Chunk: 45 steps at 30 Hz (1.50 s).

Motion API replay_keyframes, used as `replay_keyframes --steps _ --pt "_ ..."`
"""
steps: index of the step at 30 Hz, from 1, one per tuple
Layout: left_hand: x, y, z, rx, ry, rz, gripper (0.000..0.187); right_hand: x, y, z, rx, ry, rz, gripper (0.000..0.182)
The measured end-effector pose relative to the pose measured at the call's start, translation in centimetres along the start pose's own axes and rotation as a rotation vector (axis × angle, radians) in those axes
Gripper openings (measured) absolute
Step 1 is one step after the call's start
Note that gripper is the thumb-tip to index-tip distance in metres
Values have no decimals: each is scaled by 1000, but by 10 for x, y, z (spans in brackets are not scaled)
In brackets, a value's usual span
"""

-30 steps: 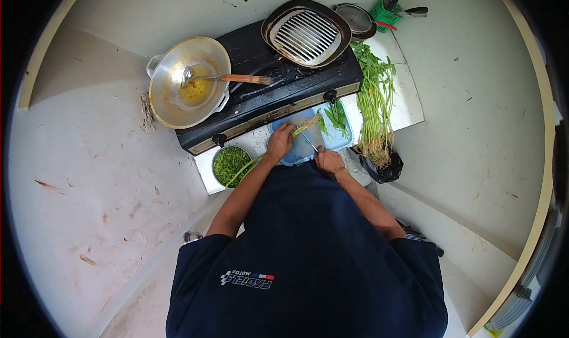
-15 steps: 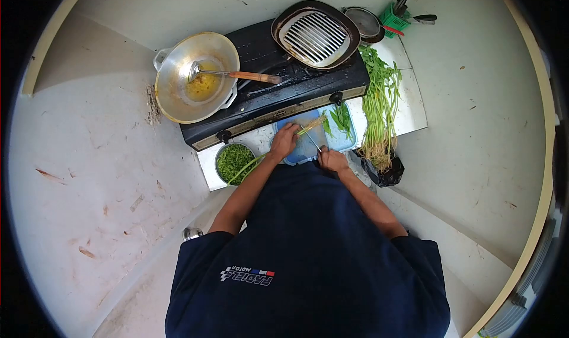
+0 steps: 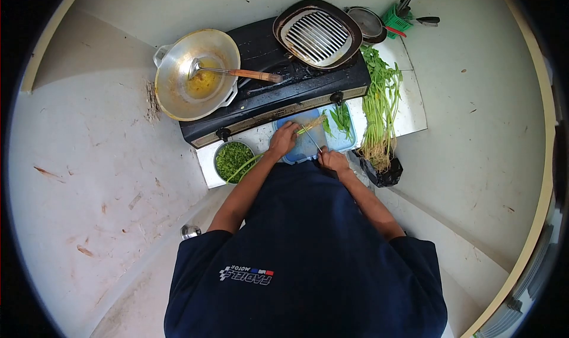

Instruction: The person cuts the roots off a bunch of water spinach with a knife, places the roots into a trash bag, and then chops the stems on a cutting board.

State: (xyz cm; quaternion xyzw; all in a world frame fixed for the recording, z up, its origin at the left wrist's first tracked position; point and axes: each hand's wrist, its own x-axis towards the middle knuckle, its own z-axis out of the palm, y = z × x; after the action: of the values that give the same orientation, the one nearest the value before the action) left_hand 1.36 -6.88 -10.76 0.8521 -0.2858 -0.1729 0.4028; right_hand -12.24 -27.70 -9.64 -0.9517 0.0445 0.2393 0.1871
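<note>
My left hand (image 3: 284, 138) is closed around long green stalks (image 3: 249, 162), pressing them on the blue cutting board (image 3: 302, 152). The stalks' pale root ends (image 3: 313, 125) stick out to the right of my fingers. In my right hand (image 3: 333, 159) is a knife (image 3: 311, 139), its blade slanting across the stalks close to the roots. Loose green leaves (image 3: 340, 118) lie on the right part of the board. Just left of my left forearm stands a round bowl of chopped greens (image 3: 233, 160); the stalks' far ends reach over it.
Behind the board is a black stove (image 3: 278, 109) carrying a wok (image 3: 169, 95) with a wooden-handled ladle (image 3: 255, 75) and a grill pan (image 3: 317, 34). To the right lie a bunch of rooted greens (image 3: 379, 107) and a black plastic bag (image 3: 389, 175). A green utensil basket (image 3: 396, 22) stands behind.
The whole view has shifted very slightly. Both hands, the knife and the stalks hold nearly the same place on the board.
</note>
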Motion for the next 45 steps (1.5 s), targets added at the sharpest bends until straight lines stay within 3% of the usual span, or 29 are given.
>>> replay_keyframes --steps 8,20,29,35,41,45 --pt "-2 1 2 5 35 -39 18 26 -12 4 111 132 -98 36" --pt "-1 15 -8 33 19 -43 17 1 7 6 25 13 7 38" --pt "-3 11 -4 4 25 -76 16 12 -11 -2 67 158 -81 37" --pt "-3 11 -3 3 15 -99 15 -4 -1 -2 36 -4 4 42" --pt "-2 9 -5 23 27 -30 16 16 -6 9 79 170 -78 42" --pt "-2 11 -4 -26 22 -85 17 13 -4 13 56 190 -84 41"
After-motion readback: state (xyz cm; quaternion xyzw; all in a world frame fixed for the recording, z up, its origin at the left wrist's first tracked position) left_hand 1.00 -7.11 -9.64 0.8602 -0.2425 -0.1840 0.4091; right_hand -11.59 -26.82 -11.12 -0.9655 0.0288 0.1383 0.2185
